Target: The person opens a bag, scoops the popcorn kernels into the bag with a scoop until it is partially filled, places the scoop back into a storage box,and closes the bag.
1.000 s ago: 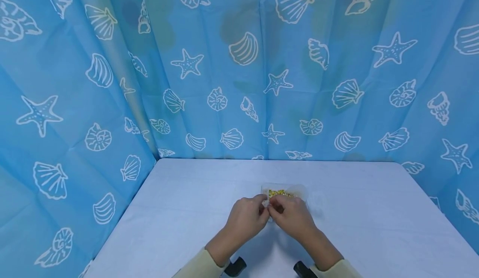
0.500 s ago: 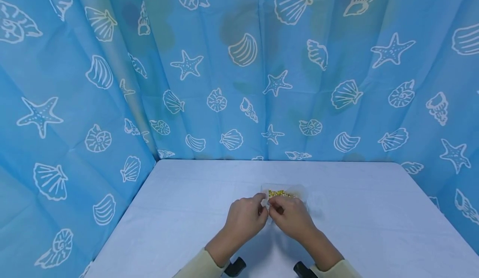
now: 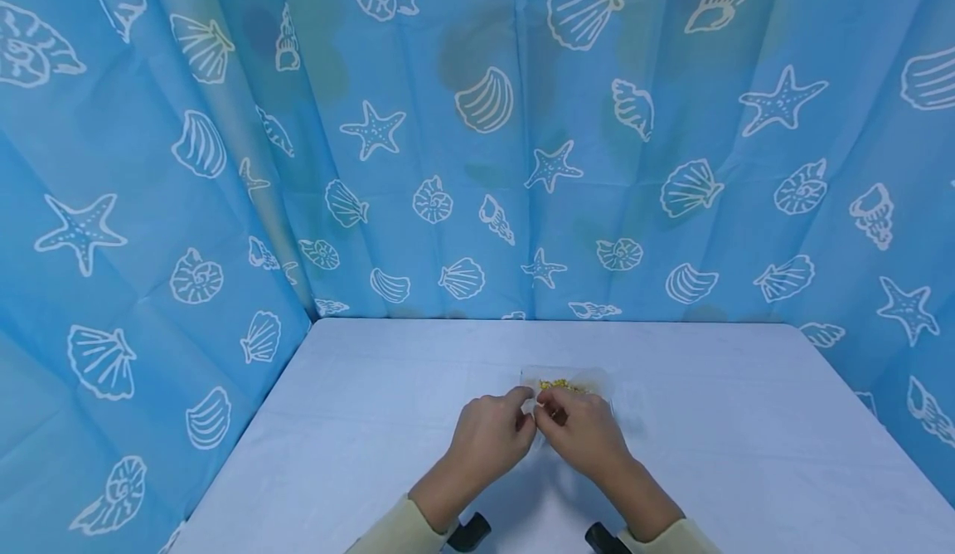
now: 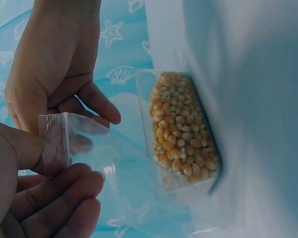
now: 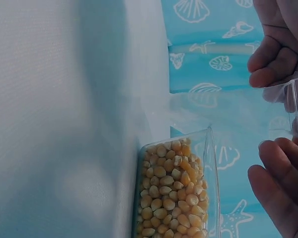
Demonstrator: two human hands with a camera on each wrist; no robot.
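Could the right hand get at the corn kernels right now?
Probably yes: no lid shows on the clear box, and the corn kernels lie just beyond the right hand. It would likely first have to let go of the plastic bag.

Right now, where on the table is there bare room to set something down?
The table is bare left of the left hand, out to the curtain, and well to the right of the right hand. A shallower strip lies between the box and the curtain behind. Mid-table is crowded: both hands hold the bag near the corn.
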